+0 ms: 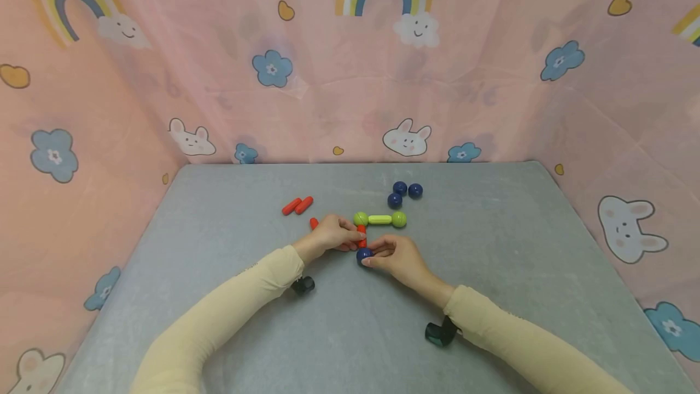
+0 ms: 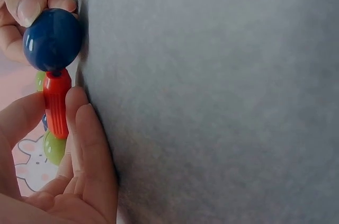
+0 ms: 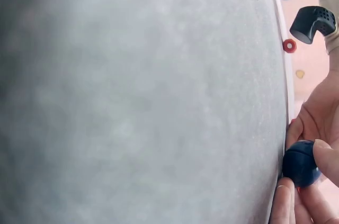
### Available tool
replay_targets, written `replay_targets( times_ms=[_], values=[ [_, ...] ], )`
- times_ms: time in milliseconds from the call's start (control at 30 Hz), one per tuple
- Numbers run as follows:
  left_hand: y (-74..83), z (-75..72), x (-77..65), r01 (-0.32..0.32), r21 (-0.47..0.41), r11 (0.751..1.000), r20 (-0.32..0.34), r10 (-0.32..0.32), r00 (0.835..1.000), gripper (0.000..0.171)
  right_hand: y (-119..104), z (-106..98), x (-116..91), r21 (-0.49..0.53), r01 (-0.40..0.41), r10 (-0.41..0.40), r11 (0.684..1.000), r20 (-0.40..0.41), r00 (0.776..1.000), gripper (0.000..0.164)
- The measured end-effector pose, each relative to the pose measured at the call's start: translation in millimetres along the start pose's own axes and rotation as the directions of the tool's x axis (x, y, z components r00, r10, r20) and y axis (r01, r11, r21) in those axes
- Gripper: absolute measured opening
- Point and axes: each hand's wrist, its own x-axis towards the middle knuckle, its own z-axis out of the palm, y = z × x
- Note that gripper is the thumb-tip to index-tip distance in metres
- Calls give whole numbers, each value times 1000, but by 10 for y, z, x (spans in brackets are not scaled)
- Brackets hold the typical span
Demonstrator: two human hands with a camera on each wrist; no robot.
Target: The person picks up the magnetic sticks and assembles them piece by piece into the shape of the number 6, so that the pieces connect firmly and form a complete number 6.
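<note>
My left hand (image 1: 335,233) pinches a red rod (image 1: 362,236) between thumb and fingers. One end of that rod meets a green ball (image 1: 360,219); at its near end sits a dark blue ball (image 2: 52,39). The blue ball is held by my right hand (image 1: 401,260), with the thumb on one side and fingers around it, as the right wrist view also shows. A light green rod (image 1: 380,219) runs from the first green ball to a second green ball (image 1: 399,219). Part of the red rod is covered by fingers.
Three loose dark blue balls (image 1: 395,200) lie behind the green rod. Two red rods (image 1: 292,206) lie side by side at the back left, and another red rod (image 1: 314,223) is partly hidden by the left hand. A pink patterned curtain (image 1: 339,90) surrounds the grey table (image 1: 229,199).
</note>
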Motion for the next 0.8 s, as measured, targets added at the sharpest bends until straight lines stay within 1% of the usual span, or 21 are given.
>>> replay_targets(
  times_ms=[267, 800],
  values=[
    [10, 4, -10, -2, 14, 1000, -10, 2, 1000, 21, -9, 11, 2, 11, -1, 1, 1000, -11, 1000, 28],
    [-11, 5, -12, -16, 11, 1000, -10, 16, 1000, 21, -14, 9, 0, 29, 3, -3, 1000, -10, 1000, 29]
  ],
)
